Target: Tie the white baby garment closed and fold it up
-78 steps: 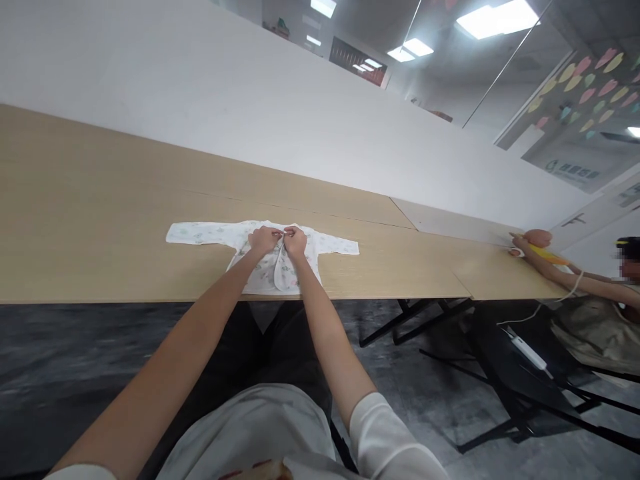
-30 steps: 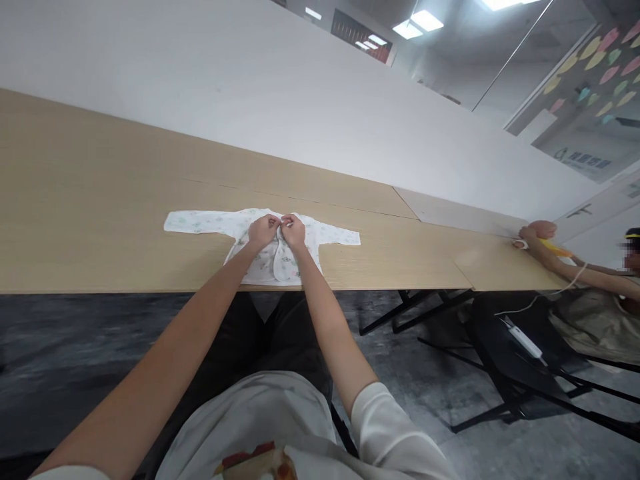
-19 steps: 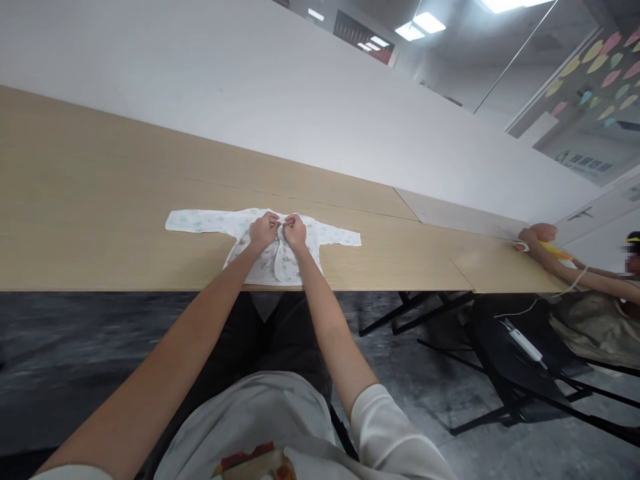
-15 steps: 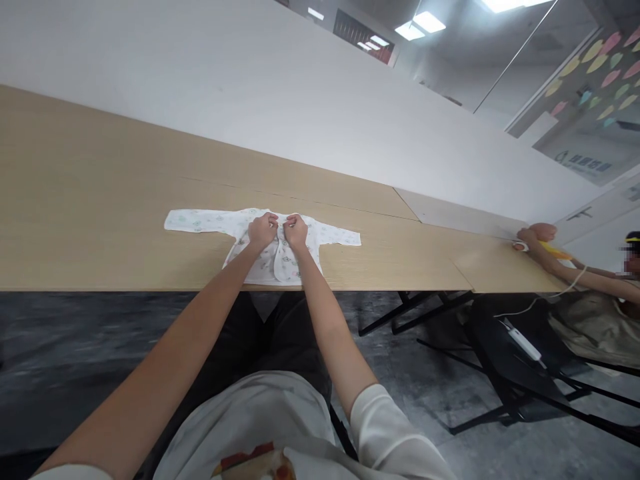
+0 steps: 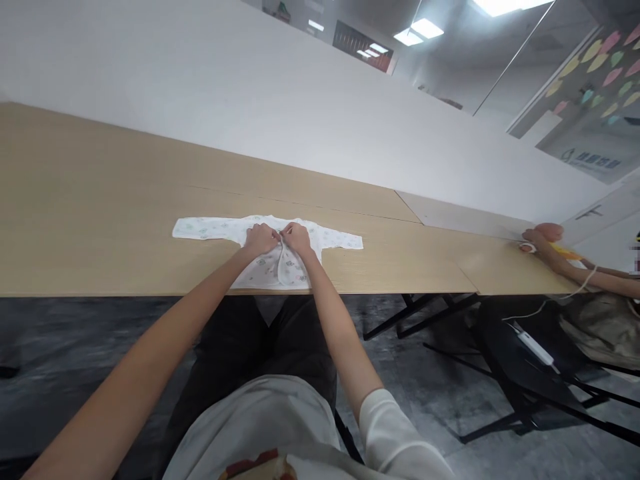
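Observation:
A small white baby shirt [image 5: 265, 272] with a scattered print lies flat on the table, both long sleeves spread out sideways. Its front edges meet in the middle, and the lower hem lies close to the table's near edge. My left hand [image 5: 261, 239] is closed, fingers pinching the shirt's front edge just below the neckline. Beside it, my right hand [image 5: 298, 238] pinches the opposite side of the same front opening. The fingertips of both hands nearly touch. Any fastener between them is too small to make out.
The long wooden table [image 5: 110, 193] runs along a white partition [image 5: 200, 87]. At the far right, another person's hand [image 5: 534, 236] is at a doll [image 5: 550, 231], near a small white-and-orange ring [image 5: 527, 247]. A black chair [image 5: 510, 360] holds a white power strip [image 5: 536, 348] with a cable.
My two hands have come closer together and moved slightly down the shirt's front from the neckline. The view has shifted a little.

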`<state>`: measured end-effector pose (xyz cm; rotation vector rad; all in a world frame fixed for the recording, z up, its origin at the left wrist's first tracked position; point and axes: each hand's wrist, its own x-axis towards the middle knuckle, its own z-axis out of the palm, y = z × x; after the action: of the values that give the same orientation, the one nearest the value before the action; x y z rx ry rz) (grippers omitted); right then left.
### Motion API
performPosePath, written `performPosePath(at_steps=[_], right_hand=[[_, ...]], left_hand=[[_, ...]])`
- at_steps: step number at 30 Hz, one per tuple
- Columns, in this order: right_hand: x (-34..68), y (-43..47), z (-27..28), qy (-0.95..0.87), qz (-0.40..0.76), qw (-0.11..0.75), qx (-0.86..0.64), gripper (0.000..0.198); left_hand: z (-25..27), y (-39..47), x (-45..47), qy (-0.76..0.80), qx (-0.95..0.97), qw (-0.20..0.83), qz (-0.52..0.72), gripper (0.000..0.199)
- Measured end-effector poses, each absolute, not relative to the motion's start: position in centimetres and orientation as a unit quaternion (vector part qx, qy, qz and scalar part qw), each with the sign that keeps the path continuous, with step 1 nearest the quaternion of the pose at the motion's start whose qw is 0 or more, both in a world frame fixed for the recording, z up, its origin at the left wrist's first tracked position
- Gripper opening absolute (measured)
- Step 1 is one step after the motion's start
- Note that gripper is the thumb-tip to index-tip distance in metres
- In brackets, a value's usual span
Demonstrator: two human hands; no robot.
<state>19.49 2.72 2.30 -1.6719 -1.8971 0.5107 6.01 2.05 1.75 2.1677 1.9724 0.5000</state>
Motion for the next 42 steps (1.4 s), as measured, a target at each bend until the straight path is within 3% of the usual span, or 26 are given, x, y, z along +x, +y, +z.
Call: performPosePath(at_steps=[3, 7, 19, 27, 42], right_hand=[[19.9, 2.1, 3.1, -0.733, 0.184, 0.22, -0.617, 0.01], [20.1, 1.7, 2.9, -0.736, 0.187, 0.208, -0.616, 0.011], [21.3, 1.3, 1.1, -0.645, 0.28, 0.373, -0.606, 0.015], [21.9, 1.3, 0.8, -0.635, 0.323, 0.397, -0.579, 0.029], [21.3, 1.3, 1.0, -0.589, 0.374, 0.432, -0.572, 0.028]], left_hand=[[1.8, 1.5, 6.2, 0.645, 0.741, 0.085, 0.168, 0.034], [1.5, 1.2, 6.3, 0.621, 0.754, 0.08, 0.197, 0.038], [-0.5, 0.3, 6.8, 0.575, 0.774, 0.023, 0.266, 0.036], [-1.0, 0.7, 6.5, 0.553, 0.768, 0.066, 0.315, 0.031], [-1.6, 1.2, 6.0, 0.531, 0.723, 0.165, 0.409, 0.031]])
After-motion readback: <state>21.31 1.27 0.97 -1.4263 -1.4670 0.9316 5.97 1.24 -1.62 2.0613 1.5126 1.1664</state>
